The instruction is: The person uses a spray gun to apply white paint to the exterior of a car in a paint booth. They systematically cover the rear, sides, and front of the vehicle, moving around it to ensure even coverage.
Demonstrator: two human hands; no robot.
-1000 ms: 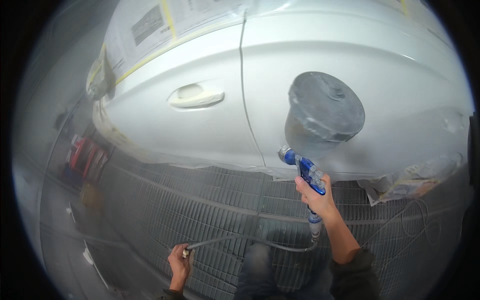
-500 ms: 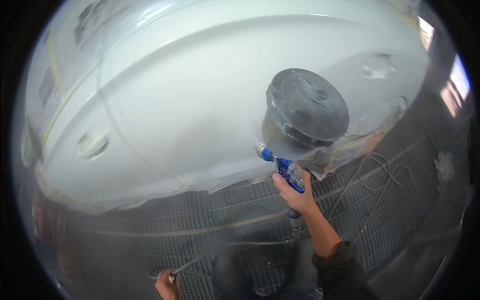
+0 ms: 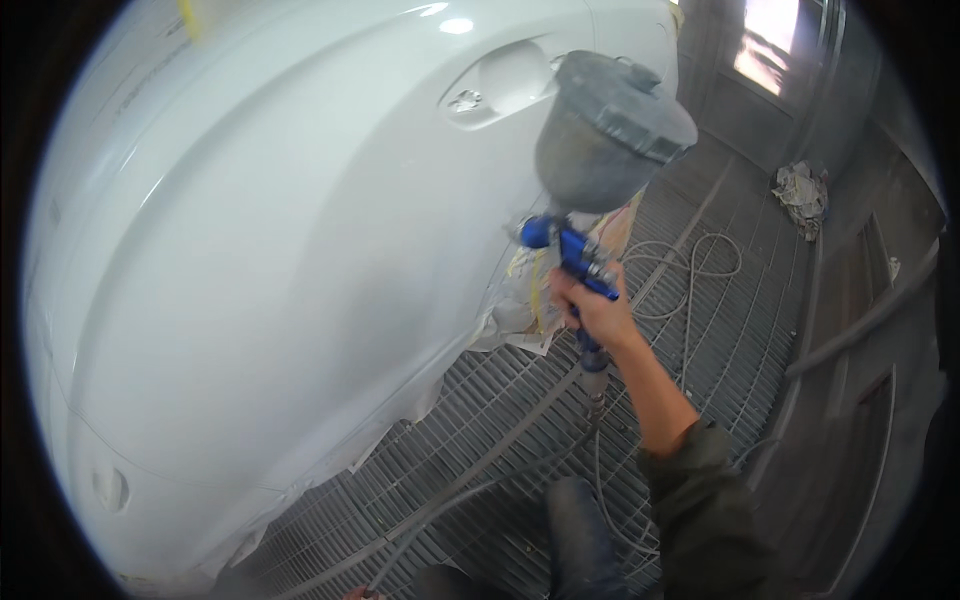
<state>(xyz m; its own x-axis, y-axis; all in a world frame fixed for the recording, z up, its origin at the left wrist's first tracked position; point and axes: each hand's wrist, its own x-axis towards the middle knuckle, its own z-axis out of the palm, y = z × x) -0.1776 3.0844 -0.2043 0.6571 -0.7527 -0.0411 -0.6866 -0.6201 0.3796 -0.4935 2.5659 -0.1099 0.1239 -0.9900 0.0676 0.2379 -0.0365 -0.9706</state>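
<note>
My right hand [image 3: 600, 312] is closed round the grip of a blue spray gun [image 3: 574, 252], its fingers at the trigger. A grey paint cup [image 3: 600, 140] stands tilted on top of the gun. The nozzle points left, apart from a glossy white car side panel [image 3: 300, 260]. Past the cup, a door handle recess [image 3: 505, 85] shows in the panel. From the gun's base an air hose [image 3: 480, 487] runs down to my left hand [image 3: 362, 594], which is closed on it at the lower edge and mostly cut off.
Masking paper [image 3: 515, 310] with yellow tape lines the panel's lower edge. Below is a slatted metal grate floor [image 3: 500, 400], with a loop of hose [image 3: 690, 260] lying on it. Crumpled paper [image 3: 802, 198] rests by the grey wall [image 3: 850, 330] on the right.
My view has swung right along the car, bringing the right door handle recess closer. The spray gun has moved along with it. My left hand has slipped almost out of view.
</note>
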